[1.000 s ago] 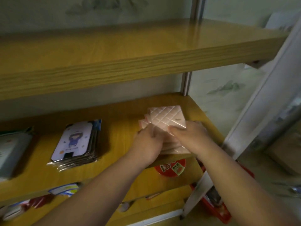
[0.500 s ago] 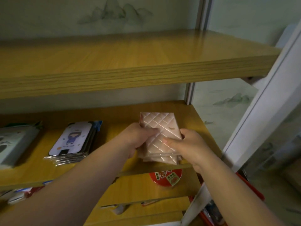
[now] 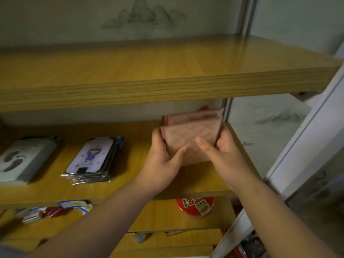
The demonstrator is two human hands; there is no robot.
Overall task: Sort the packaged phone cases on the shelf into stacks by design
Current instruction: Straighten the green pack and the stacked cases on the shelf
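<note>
Since 0.5 s ago, pink quilted case stack [image 3: 191, 138] moved toward the middle shelf [image 3: 130, 183] back-right post. Left hand [image 3: 163, 161] and right hand [image 3: 223, 155] grip its sides, thumbs on top, likely squaring edges; cartoon-girl stack [image 3: 93, 157] sits well left.

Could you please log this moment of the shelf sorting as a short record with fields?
Held: pink quilted cases, blurred
Left hand: grips the stack's left edge
Right hand: grips its right edge
Middle shelf: cartoon-girl cases, footprint cases
Lower shelf: red round tin
</note>
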